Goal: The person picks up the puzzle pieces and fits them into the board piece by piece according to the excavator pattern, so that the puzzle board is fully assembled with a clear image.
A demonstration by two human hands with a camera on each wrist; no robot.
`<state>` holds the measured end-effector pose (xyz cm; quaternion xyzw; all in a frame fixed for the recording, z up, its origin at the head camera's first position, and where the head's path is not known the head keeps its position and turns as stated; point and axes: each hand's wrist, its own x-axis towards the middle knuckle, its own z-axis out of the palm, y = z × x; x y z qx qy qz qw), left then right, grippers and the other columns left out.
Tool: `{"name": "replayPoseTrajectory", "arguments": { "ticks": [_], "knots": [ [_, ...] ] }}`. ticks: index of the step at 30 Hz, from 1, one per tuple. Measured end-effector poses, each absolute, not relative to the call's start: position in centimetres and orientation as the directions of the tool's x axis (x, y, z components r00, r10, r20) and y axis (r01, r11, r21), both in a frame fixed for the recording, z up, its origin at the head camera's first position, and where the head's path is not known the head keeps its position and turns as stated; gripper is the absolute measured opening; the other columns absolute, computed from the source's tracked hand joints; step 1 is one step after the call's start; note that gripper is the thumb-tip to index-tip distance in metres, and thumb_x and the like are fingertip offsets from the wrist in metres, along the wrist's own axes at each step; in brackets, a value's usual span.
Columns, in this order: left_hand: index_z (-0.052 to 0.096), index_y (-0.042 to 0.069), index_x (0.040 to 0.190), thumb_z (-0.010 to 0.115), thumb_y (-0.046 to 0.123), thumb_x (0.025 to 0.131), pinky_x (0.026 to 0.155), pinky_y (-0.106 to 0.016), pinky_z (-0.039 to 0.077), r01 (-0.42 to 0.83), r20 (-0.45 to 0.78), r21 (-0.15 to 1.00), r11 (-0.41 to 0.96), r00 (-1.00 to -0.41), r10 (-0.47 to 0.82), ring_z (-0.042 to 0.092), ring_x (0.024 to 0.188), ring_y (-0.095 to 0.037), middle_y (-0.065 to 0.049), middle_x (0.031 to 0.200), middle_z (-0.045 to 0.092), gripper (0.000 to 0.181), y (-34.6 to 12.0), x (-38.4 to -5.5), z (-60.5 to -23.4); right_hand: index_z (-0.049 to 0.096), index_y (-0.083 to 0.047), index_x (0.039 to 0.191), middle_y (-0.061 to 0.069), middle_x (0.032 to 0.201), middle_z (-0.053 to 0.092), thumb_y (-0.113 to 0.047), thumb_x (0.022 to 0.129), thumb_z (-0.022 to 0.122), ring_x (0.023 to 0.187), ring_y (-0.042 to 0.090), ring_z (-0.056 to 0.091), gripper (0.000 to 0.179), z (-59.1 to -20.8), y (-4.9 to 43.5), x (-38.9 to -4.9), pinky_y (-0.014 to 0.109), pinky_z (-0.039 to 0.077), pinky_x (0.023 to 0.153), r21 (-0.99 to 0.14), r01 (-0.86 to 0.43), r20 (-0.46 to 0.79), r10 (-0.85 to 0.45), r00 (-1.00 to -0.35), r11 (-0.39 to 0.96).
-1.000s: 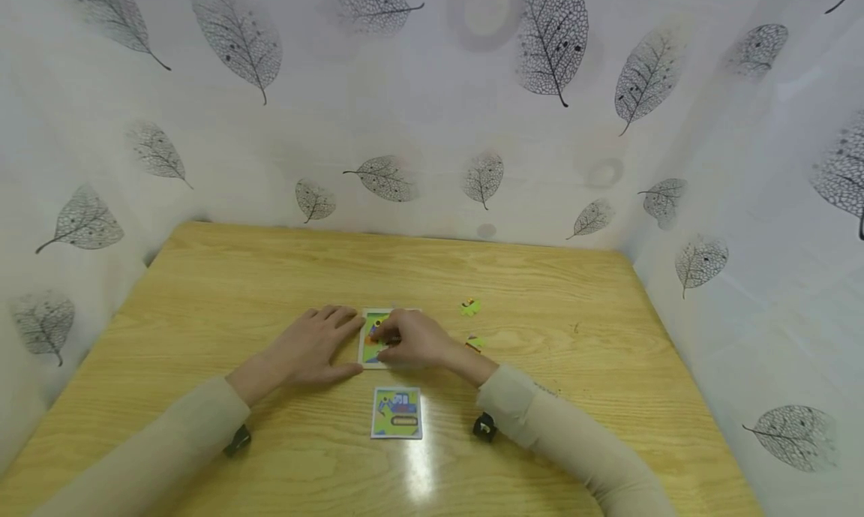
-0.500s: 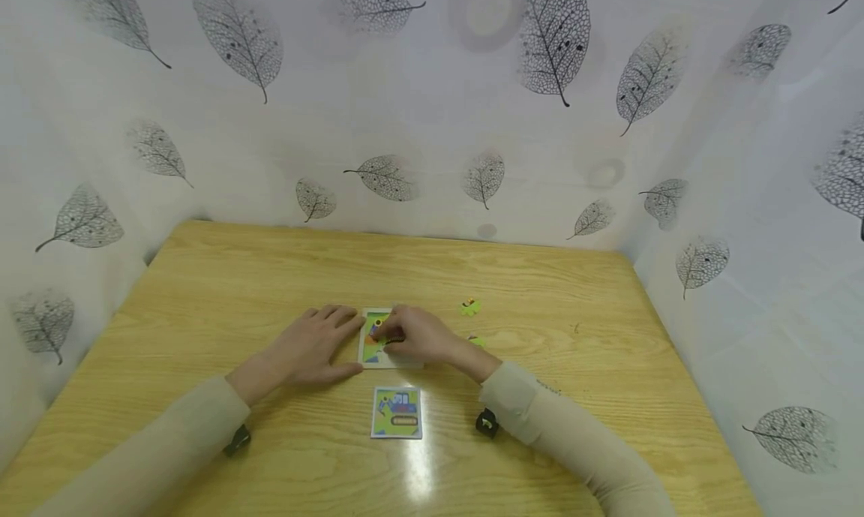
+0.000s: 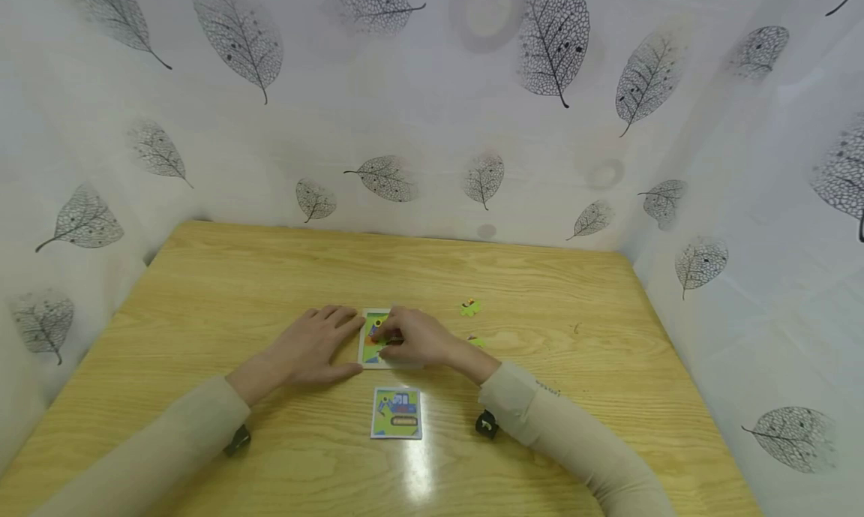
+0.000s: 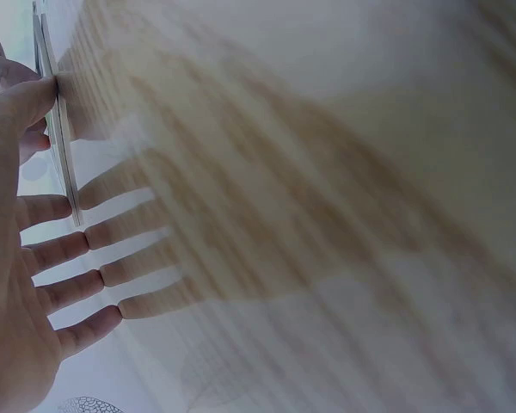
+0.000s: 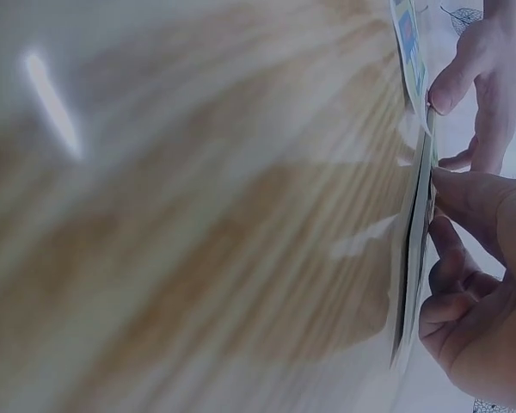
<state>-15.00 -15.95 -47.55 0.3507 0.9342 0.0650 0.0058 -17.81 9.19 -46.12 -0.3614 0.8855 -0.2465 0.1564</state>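
Note:
A jigsaw puzzle in a pale square tray (image 3: 361,358) lies mid-table in the head view, its green picture partly covered by my right hand (image 3: 420,338). That hand's thumb and index finger pinch a puzzle piece (image 3: 394,341) low over the tray; little more than its dark edge shows. My left hand (image 3: 316,346) rests beside the tray with spread fingers, touching its left edge. In the left wrist view, the fingertips (image 4: 84,239) meet the tabletop along the tray's side. The right wrist view shows the right thumb (image 5: 464,194) close to the tray's surface.
A square picture card (image 3: 396,413) with a blue excavator lies nearer than the tray. Two loose green puzzle pieces lie to the right, one farther back (image 3: 470,307) and one partly hidden by the right wrist (image 3: 475,341). Leaf-patterned curtains (image 3: 418,112) enclose the wooden table (image 3: 580,307).
My right hand has shifted slightly over the tray, its wrist now covering more of the nearer loose piece. The left hand stays put.

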Motion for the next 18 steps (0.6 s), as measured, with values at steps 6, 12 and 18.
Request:
{"name": "replayPoseTrajectory", "arguments": {
  "ticks": [6,12,18],
  "knots": [
    [0.052,0.009,0.154,0.062,0.065,0.096,0.108,-0.061,0.053,0.658,0.043,0.125,0.743,-0.752,0.658,0.055,0.139,-0.039,-0.017,0.154,0.054,0.081,-15.95,-14.97,-47.48,0.08,-0.016,0.121,-0.001,0.103,0.067,-0.022,0.097,0.077,0.085,0.004,0.056,0.025,-46.27,9.17,-17.77,0.016,0.05,0.073,-0.558,-0.554,-0.107,-0.716,-0.689,0.617],
    [0.052,0.009,0.154,0.062,0.066,0.096,0.109,-0.061,0.052,0.658,0.044,0.119,0.743,-0.751,0.658,0.055,0.139,-0.04,-0.017,0.155,0.054,0.082,-15.91,-14.93,-47.38,0.079,-0.017,0.123,-0.001,0.105,0.067,-0.024,0.096,0.078,0.085,0.004,0.056,0.028,-46.07,9.05,-17.7,0.016,0.05,0.073,-0.55,-0.546,-0.129,-0.711,-0.691,0.631],
    [0.052,0.009,0.154,0.062,0.066,0.096,0.108,-0.061,0.053,0.657,0.039,0.118,0.744,-0.752,0.658,0.055,0.139,-0.04,-0.016,0.155,0.054,0.082,-15.93,-14.89,-47.38,0.079,-0.018,0.123,-0.002,0.104,0.067,-0.026,0.094,0.08,0.081,0.004,0.054,0.03,-45.85,8.96,-17.64,0.016,0.047,0.07,-0.514,-0.561,-0.136,-0.707,-0.694,0.649]
  ]
}}
